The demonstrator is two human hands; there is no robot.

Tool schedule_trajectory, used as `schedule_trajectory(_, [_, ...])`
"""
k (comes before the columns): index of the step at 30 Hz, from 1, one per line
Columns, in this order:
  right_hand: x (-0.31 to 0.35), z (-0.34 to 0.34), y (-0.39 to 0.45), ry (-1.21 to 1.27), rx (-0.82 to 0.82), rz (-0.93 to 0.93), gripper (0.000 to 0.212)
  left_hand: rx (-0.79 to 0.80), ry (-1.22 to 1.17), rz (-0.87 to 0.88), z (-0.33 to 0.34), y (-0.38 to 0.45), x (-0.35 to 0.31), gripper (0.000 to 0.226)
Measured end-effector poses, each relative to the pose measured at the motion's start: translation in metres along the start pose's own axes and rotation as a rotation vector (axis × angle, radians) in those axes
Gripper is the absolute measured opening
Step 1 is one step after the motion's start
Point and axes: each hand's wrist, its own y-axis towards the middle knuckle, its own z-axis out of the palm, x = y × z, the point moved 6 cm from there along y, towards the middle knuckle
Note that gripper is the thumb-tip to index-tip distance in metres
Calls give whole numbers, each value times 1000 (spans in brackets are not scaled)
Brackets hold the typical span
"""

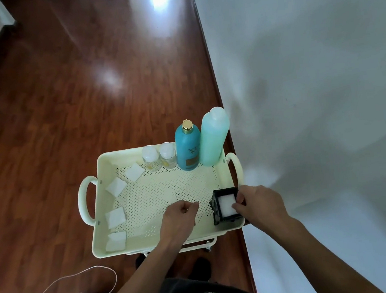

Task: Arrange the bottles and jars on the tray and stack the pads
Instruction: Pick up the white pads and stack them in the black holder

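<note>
Four loose pads are noted along the tray's left edge. The left hand, nearer them, is seen curled near the tray's front edge; whether anything is pinched cannot be told. The right hand pinches the stacked pad in the black holder at the front-right corner. Bottles and jars stand along the far edge.

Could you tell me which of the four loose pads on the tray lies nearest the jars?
The pad at the far left, just beside the left jar; the other three pads lie farther along the tray's left side.
</note>
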Motion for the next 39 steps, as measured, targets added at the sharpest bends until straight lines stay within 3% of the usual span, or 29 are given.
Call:
schedule_trajectory(5, [7, -6, 1, -70, -50, -75, 22, -10, -3, 3, -7, 1, 5, 29])
schedule_trajectory(12, [28, 6, 15, -215, 86, -105, 28, -17, -8, -2, -15, 3, 12, 29])
schedule_trajectory(16, [32, 15, 18, -301, 107, -98, 21, -29, 8, -3, -21, 5, 17, 29])
schedule_trajectory(23, [38, -3, 28, -283, 85, -132, 27, -65, 52, -30, -38, 10, 29, 34])
schedule_trajectory(28, [68, -26, 38, -161, -9, -209, 15, -72, 141, -38, -56, 15, 36, 33])
schedule_trajectory(34, [127, 6, 58, -156, 120, -336, 21, -58, 385, -43, -85, 23, 55, 33])
schedule_trajectory(39, [158, 57, 76, -50, 308, -294, 22, -120, 576, -49, -120, 30, 79, 30])
